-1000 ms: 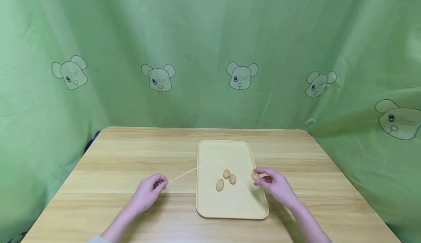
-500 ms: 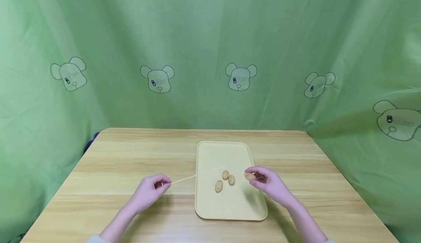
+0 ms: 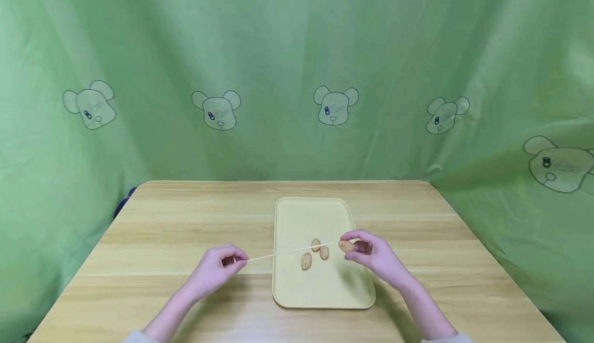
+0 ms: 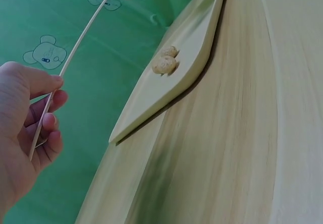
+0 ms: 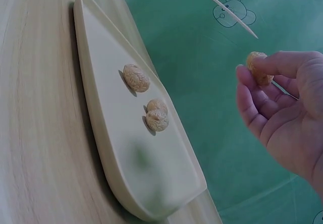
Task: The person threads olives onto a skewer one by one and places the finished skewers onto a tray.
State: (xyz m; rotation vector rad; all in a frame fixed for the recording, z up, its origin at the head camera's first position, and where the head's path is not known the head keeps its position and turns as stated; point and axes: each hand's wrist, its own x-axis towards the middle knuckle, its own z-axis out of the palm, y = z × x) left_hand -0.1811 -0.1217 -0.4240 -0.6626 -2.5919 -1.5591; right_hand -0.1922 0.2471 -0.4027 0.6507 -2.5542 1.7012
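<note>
My left hand pinches a thin bamboo skewer between thumb and fingers, above the table at the left of the tray. The skewer slopes out over the tray, and its pointed end is close to the right hand. My right hand holds a tan, wrinkled, oval piece like dried fruit between thumb and fingertips, raised over the tray's right side. In the right wrist view a small gap separates the skewer's tip from this piece. Three similar wrinkled pieces lie on the cream tray below.
The tray rests on a light wooden table, a little right of its middle. A green curtain printed with bear heads hangs behind the table and along both sides.
My right hand has carried its wrinkled piece left, in over the tray. My left hand has shifted slightly right, and the skewer has swung to point at the piece. The three pieces stay put.
</note>
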